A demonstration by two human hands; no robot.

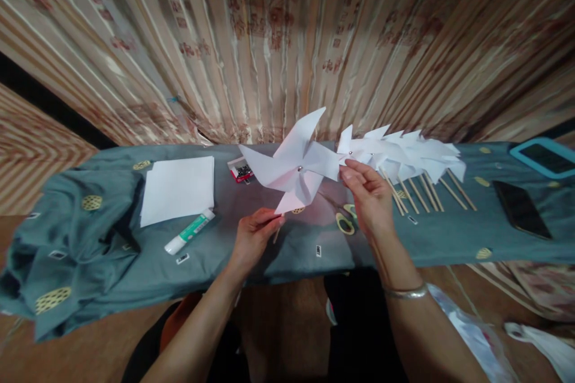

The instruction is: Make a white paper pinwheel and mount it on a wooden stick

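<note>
A white paper pinwheel with a pin at its centre is held up above the cloth-covered table. My left hand pinches it low down, where the wooden stick shows just below the fingers. At the tip of the right blade, my right hand has thumb and fingers closed on the paper. Behind and right of that hand lies a row of finished-looking white pinwheels on wooden sticks. Scissors with green and yellow handles lie under the right hand, partly hidden by it.
A stack of white paper and a glue stick lie on the left. A small red box of pins sits behind the pinwheel. At right are a black phone and a blue-framed tablet. Bunched cloth covers the left end.
</note>
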